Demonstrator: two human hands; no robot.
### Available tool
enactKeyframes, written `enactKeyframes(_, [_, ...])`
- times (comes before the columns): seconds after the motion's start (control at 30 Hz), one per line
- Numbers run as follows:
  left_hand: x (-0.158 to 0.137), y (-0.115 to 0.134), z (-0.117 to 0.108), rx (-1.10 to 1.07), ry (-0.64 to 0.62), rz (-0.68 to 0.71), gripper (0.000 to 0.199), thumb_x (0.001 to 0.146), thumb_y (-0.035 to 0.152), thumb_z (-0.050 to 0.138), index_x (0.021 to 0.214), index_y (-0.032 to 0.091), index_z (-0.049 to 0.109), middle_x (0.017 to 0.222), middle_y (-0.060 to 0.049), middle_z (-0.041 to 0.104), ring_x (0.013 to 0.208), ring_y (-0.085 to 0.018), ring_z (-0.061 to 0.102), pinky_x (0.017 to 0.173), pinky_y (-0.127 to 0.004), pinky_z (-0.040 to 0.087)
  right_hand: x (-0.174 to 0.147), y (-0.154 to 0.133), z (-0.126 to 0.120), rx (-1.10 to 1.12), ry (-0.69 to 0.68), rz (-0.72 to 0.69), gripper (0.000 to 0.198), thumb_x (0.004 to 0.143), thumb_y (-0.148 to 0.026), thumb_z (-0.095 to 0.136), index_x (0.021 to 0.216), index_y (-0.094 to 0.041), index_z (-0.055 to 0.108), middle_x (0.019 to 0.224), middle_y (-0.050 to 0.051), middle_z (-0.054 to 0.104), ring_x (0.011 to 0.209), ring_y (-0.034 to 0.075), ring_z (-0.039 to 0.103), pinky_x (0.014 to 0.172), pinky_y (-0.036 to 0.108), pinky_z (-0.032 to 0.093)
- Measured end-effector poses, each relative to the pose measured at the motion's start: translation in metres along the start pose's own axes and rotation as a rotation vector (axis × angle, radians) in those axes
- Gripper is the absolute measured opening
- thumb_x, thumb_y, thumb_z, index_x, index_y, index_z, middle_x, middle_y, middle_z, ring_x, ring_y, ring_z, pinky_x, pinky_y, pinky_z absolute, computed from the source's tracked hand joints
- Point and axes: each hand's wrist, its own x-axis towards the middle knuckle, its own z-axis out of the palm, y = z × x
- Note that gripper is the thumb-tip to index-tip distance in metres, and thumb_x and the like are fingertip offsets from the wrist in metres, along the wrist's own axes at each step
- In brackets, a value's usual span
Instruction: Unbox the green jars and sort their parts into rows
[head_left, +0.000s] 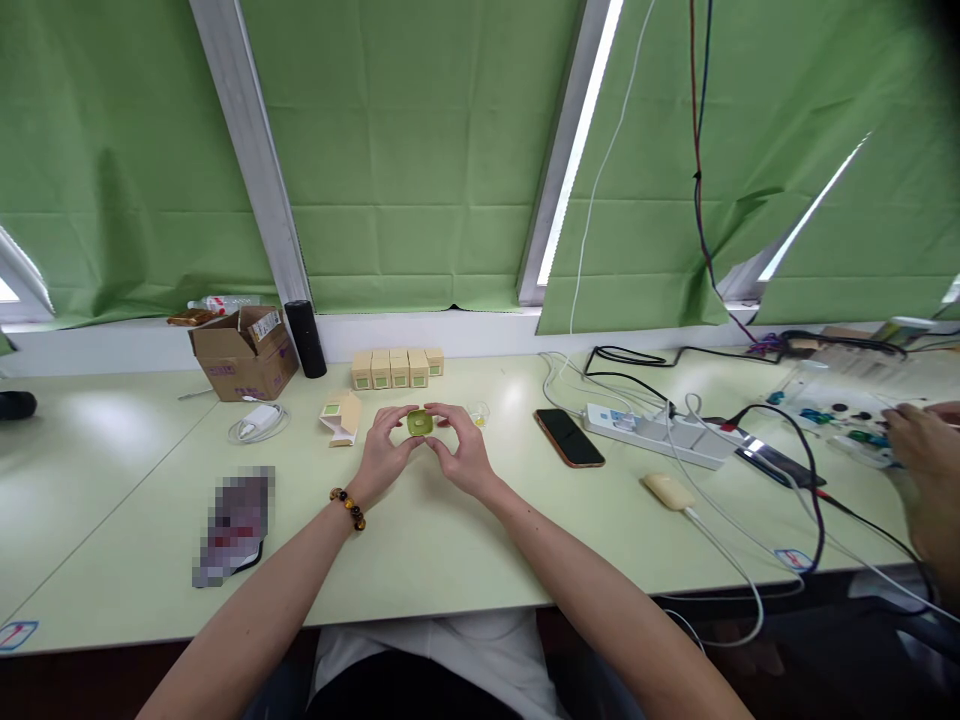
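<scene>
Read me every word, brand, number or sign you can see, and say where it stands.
Nothing reads clearly.
Labels on the small tan cardboard boxes: too small.
Label on the opened cardboard box: too small.
Label and purple print on the brown cardboard carton: blurred.
Red print on the clear plastic bottle: too small.
Blue-edged stickers on the pale green table: red marks, unclear.
</scene>
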Motion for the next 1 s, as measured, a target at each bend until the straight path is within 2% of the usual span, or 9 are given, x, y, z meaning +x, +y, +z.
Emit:
enactKeyframes(0.13, [-0.0012,0.0,0.0003,0.096,0.012,0.081,0.043,0.087,0.019,0.077,0.128,0.028,0.068,0.117,-0.008,0.071,0.117,-0.027,0.06,0.099,-0.047,0.054,-0.0002,0.0021,-0.0016,-0.193,0.097,-0.081,0.026,0.093,-0.02,0.065,0.113,-0.033,0.075,0.131,0.009,0.067,0.128,0.034,0.05,0.096,0.056,0.056])
enactKeyframes(0.3, [-0.0042,0.0022,0.0033,0.162,-0.026,0.211,0.045,0.087,0.019,0.077,0.13,0.027,0.066,0.117,-0.009,0.072,0.116,-0.029,0.058,0.1,-0.052,0.054,-0.0009,0.0049,-0.0008,-0.345,0.133,-0.145,0.028,0.092,-0.016,0.063,0.101,-0.035,0.081,0.125,0.008,0.068,0.125,0.035,0.049,0.091,0.056,0.057])
enactKeyframes(0.63, [-0.0059,0.0028,0.0046,0.244,-0.047,0.338,0.047,0.09,0.017,0.071,0.135,0.026,0.063,0.119,-0.01,0.071,0.117,-0.03,0.056,0.1,-0.055,0.054,-0.0015,0.0044,0.0009,-0.377,0.114,-0.134,0.028,0.092,-0.012,0.06,0.094,-0.032,0.08,0.116,0.01,0.068,0.123,0.035,0.048,0.092,0.055,0.054])
enactKeyframes(0.83, [-0.0053,0.006,0.0032,0.329,-0.063,0.377,0.045,0.091,0.012,0.066,0.135,0.025,0.064,0.118,-0.011,0.072,0.119,-0.032,0.054,0.099,-0.055,0.054,-0.0011,0.0051,0.0018,-0.418,0.102,-0.143,0.025,0.093,-0.009,0.059,0.086,-0.027,0.076,0.11,0.011,0.063,0.118,0.033,0.048,0.084,0.047,0.053])
enactKeyframes(1.0, [-0.0029,0.0062,-0.0007,0.404,-0.062,0.346,0.044,0.092,0.01,0.063,0.134,0.024,0.065,0.121,-0.011,0.071,0.123,-0.033,0.051,0.102,-0.053,0.052,0.0011,-0.0012,0.0001,-0.487,0.093,-0.192,0.02,0.095,-0.01,0.059,0.09,-0.023,0.073,0.108,0.011,0.06,0.112,0.03,0.047,0.088,0.046,0.05])
